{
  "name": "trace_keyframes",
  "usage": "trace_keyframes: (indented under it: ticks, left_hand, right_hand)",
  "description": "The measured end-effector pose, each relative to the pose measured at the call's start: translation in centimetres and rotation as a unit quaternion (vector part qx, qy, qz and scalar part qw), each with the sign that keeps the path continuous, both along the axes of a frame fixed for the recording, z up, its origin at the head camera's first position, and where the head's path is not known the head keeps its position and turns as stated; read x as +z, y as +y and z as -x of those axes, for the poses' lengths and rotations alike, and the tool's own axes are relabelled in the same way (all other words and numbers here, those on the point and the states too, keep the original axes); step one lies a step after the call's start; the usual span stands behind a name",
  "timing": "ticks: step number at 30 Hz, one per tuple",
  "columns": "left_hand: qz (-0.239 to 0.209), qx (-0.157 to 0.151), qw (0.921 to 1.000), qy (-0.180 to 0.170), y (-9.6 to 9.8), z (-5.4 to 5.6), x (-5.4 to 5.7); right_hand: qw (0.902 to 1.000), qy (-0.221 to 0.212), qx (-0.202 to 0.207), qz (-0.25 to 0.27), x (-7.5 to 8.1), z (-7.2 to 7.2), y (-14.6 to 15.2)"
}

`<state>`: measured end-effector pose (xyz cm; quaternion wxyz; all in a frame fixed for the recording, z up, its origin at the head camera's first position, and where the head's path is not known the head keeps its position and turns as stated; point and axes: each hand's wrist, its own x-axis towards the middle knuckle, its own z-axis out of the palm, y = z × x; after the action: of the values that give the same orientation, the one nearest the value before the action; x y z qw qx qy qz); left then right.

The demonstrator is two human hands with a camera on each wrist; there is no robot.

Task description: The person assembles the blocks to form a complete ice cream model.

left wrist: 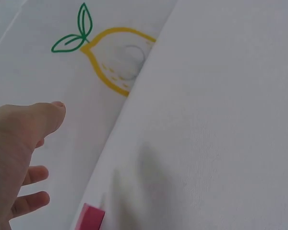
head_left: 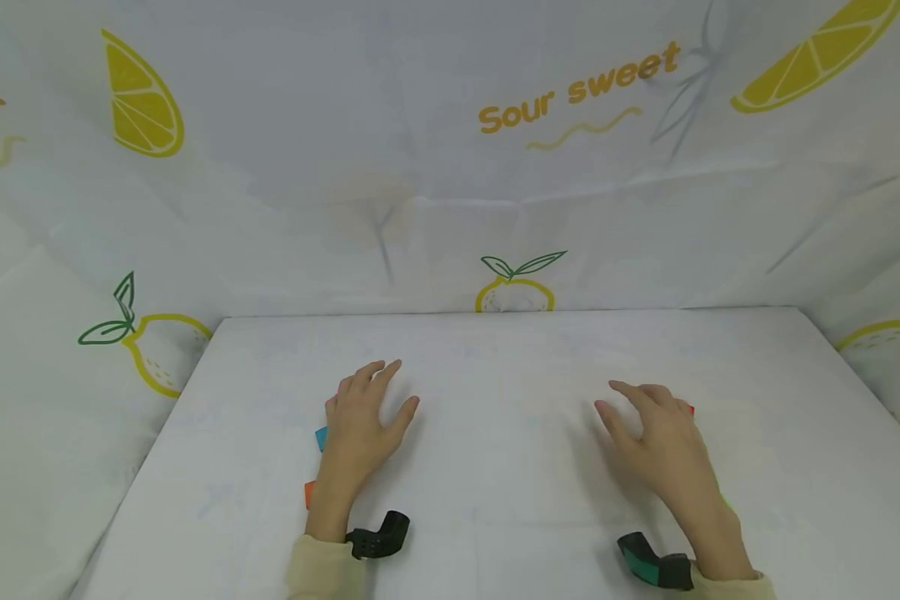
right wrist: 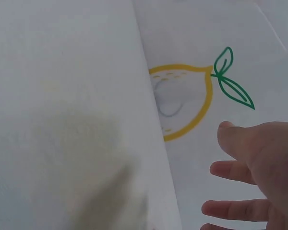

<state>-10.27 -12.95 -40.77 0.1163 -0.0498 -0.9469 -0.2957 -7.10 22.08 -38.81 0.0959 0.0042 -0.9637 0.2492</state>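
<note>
Over the left part of the white table, my left hand (head_left: pixel 358 425) hovers with fingers spread and nothing held. Partly hidden beneath it and its wrist are a blue block (head_left: pixel 321 438) and an orange block (head_left: pixel 309 495). In the left wrist view a pink block (left wrist: pixel 90 218) shows at the bottom edge, apart from the fingers. My right hand (head_left: pixel 663 442), fingers loosely extended and holding nothing, is above the right part of the table. A red corner of something (head_left: pixel 692 409) peeks out beside it, and a thin green edge (head_left: pixel 726 502) shows along the wrist; both are mostly hidden.
The white tabletop (head_left: pixel 495 450) reaches back to a white cloth backdrop (head_left: pixel 307 225) printed with lemons and lettering. Cloth also hangs at both sides. Black camera mounts (head_left: pixel 381 537) sit on the wrists, the right one partly green.
</note>
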Motion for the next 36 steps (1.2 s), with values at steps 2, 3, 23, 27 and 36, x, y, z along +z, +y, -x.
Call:
trace_keyframes:
  ticks: [2,3,23,27,36]
  left_hand:
    - [-0.004,0.014,0.9998,-0.010,-0.7,0.1,-0.1]
    - [-0.007,0.021,0.9996,-0.016,-1.1,0.2,-0.2]
    - [0.005,0.062,0.9946,-0.082,-7.1,-0.5,-0.2]
    - [-0.004,0.067,0.9940,-0.087,-6.9,-0.3,-0.6]
    - [0.021,0.085,0.9935,-0.072,-5.9,0.1,-1.7]
  right_hand:
    - [1.0000,-0.008,0.001,-0.003,0.2,0.0,0.8]
    - [0.9999,-0.009,0.002,-0.005,0.2,0.0,1.2]
    - [0.9867,-0.162,-0.005,-0.007,0.6,0.1,7.6]
    - [0.9762,-0.216,-0.010,-0.017,0.5,0.2,8.4]
    - [0.9478,-0.316,-0.034,-0.023,0.7,-0.1,8.7]
